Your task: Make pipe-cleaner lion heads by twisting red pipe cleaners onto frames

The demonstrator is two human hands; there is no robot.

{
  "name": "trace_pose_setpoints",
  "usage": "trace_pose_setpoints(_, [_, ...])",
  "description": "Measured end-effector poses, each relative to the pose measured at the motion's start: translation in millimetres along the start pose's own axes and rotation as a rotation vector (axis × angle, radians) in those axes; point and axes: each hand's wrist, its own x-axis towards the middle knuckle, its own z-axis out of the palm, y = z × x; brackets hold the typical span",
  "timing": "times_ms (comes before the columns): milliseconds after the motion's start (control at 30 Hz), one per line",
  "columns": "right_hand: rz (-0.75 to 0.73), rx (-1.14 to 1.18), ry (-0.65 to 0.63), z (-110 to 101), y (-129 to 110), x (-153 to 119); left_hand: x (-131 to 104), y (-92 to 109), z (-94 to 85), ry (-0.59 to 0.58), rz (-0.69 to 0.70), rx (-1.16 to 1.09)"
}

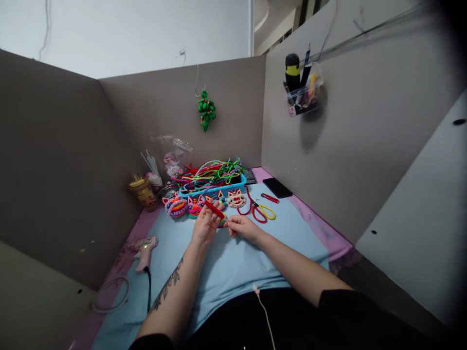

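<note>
My left hand (206,227) is turned palm up, with a short, thick red strip (214,209) held across its fingers. The strip looks fuzzy, but its exact kind is unclear. Close to the strip's lower end, my right hand (241,227) is closed in a pinch; what sits between its fingertips is too small to make out. Just behind the hands are colourful animal-face craft pieces: a pink and orange one (175,207), an orange and purple one (195,208) and a cream and red one (236,199). Scissors (268,212) with red and yellow handles lie right of my hands.
A blue basket (213,188) holds many coloured fuzzy stems. A phone (277,187) and red cutter (270,198) lie at right, a pink glue gun (146,253) and cable at left. A cup (143,194) stands back left. Partitions (233,97) enclose the table; a pen holder (302,99) hangs right.
</note>
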Motion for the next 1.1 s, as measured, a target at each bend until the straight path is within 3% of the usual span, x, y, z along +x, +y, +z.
trace_pose_setpoints(400, [0.045,-0.02,-0.001,0,-2,-3,2,-3,-3.8,0.139,0.075,0.117])
trace_pose_setpoints(767, [0.028,-0.113,0.017,2,4,-4,0,-7,4.5,0.066,0.124,0.106])
trace_pose_setpoints(1100, [-0.013,-0.214,0.034,5,10,-4,1,-7,3.4,0.079,0.141,0.092])
